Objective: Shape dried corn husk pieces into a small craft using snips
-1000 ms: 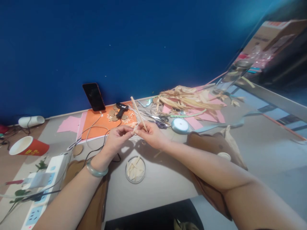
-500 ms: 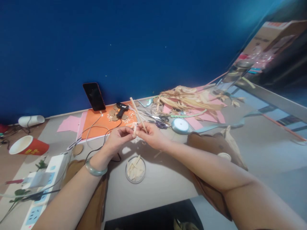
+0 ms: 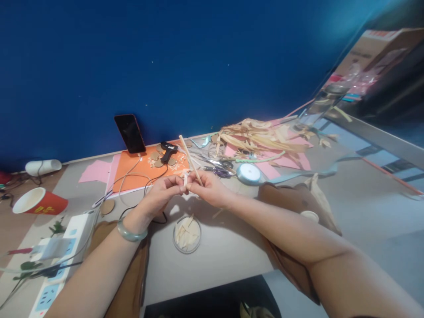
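My left hand (image 3: 164, 191) and my right hand (image 3: 209, 187) meet over the table, fingertips nearly touching. Between them is a small pale strip (image 3: 186, 178), pinched by my left thumb and fingers; it looks like a piece of husk or paper, too small to tell. A thin pale wooden stick (image 3: 188, 153) slants up and left out of my right hand, whose thumb and fingers are closed around its lower end. Just below the hands stands a round dish (image 3: 187, 234) of cut pale strips.
Behind the hands lie a black glue gun (image 3: 169, 152) on orange paper (image 3: 127, 173), scissors (image 3: 220, 171), a ribbon roll (image 3: 248, 173) and a heap of dried husks (image 3: 255, 137). A phone (image 3: 130, 132) leans on the wall. At left are a red paper cup (image 3: 49, 202) and a power strip (image 3: 61, 265).
Both hands stay in almost the same place. The fingertips have shifted slightly around the small pale strip, and the stick keeps its slant.
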The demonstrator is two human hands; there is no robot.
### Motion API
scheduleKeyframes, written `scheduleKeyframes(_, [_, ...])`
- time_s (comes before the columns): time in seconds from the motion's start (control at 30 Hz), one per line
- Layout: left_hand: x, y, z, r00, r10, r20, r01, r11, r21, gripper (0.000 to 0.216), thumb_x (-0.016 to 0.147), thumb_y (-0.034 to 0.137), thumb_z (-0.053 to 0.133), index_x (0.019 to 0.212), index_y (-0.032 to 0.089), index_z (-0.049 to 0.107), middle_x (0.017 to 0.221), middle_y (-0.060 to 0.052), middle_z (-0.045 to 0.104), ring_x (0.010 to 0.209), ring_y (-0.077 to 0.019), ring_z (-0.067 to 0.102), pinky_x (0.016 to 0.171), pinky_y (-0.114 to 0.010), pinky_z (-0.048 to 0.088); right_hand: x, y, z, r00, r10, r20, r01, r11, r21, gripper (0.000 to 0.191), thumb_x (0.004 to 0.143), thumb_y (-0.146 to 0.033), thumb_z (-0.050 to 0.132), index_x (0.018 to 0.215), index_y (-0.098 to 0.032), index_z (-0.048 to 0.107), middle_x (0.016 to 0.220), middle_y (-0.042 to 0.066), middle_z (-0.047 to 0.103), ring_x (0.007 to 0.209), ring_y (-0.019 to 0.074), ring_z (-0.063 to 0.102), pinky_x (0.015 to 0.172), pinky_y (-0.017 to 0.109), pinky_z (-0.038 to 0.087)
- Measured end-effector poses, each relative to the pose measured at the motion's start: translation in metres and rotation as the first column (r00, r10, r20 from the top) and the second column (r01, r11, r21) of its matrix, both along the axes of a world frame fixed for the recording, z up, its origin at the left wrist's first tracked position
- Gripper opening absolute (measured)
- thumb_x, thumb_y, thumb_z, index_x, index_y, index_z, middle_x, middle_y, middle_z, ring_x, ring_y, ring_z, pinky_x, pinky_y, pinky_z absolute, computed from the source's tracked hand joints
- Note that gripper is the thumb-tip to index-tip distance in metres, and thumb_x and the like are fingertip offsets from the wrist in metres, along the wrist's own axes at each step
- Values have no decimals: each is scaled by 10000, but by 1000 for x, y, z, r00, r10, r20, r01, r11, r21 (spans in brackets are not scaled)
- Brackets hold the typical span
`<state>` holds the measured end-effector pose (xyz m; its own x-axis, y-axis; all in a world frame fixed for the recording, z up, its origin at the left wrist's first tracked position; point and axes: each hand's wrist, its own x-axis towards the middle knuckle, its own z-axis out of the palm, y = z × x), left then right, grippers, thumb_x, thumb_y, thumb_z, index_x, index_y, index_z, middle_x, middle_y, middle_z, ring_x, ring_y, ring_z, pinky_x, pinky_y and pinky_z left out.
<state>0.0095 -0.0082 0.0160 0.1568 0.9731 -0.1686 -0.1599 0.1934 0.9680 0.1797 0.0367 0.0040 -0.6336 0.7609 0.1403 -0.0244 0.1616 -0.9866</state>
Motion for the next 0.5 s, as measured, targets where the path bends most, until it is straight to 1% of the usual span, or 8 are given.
scheduleKeyframes(0.1, [0, 1, -1, 999, 38, -24, -37, 998, 50, 234, 630, 282, 804, 645, 160, 605, 639, -2, 642, 642, -119, 581, 664, -243, 451, -1, 1, -2, 999, -43, -4, 43, 999, -7, 133, 778, -275, 617, 726, -162, 569, 527, -73, 426, 484, 64, 334, 472, 203, 260])
scheduleKeyframes(0.2, [1, 2, -3, 987, 138, -87, -128, 985, 114, 244, 614, 270, 819, 638, 155, 604, 630, 3, 649, 628, -114, 588, 665, -244, 461, -3, 2, -3, 996, -83, -22, 83, 996, -30, 154, 756, -281, 632, 704, -167, 543, 499, -93, 348, 465, 57, 274, 454, 203, 215])
scheduleKeyframes(0.3, [1, 2, -4, 972, 210, -109, -196, 972, 129, 255, 594, 258, 834, 652, 148, 612, 629, 8, 648, 609, -101, 582, 645, -232, 462, -4, 3, -3, 994, -106, -31, 104, 993, -51, 175, 749, -292, 634, 691, -173, 519, 478, -103, 320, 450, 54, 251, 447, 207, 190])
scheduleKeyframes(0.43, [0, 2, -4, 977, 208, -37, -204, 975, 88, 300, 571, 236, 848, 733, 158, 609, 641, 24, 642, 596, -87, 579, 621, -212, 459, -4, 3, -3, 991, -125, -41, 122, 990, -65, 181, 742, -302, 637, 703, -177, 513, 484, -101, 330, 455, 58, 259, 454, 209, 200])
scheduleKeyframes(0.5, [1, 2, -4, 981, 193, -28, -190, 977, 96, 301, 573, 228, 847, 743, 156, 608, 653, 26, 637, 600, -80, 577, 622, -204, 460, -4, 3, -3, 993, -115, -26, 114, 991, -64, 181, 747, -312, 635, 709, -174, 523, 487, -100, 330, 458, 59, 259, 457, 210, 201])
